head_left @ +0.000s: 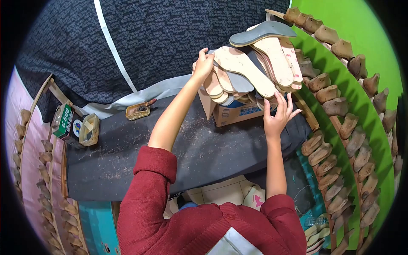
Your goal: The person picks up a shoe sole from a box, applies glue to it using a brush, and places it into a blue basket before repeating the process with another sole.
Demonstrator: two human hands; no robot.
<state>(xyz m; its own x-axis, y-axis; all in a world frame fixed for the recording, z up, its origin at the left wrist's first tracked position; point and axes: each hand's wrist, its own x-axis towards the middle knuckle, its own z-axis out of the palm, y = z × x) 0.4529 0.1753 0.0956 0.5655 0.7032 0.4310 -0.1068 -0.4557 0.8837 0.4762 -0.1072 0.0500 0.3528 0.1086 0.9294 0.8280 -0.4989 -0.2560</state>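
A heaped pile of beige and grey shoe insoles [244, 66] lies over a cardboard box [238, 115] at the back right of the table. At the pile's left side, my left hand [204, 66] is closed around the edge of some insoles; part of its grip is hidden. My right hand [278, 114] has its fingers spread, with the fingertips at the rounded lower end of the top beige insole [240, 66]. Behind it, a grey insole [263, 33] lies across another stack of beige insoles [276, 59].
A dark cloth-covered table [170, 144] carries scattered scraps. On its left stand a green G600 box [63, 121] and a small container [89, 129]; a small tray [138, 111] sits farther back. Racks of wooden shoe lasts [329, 93] line both sides.
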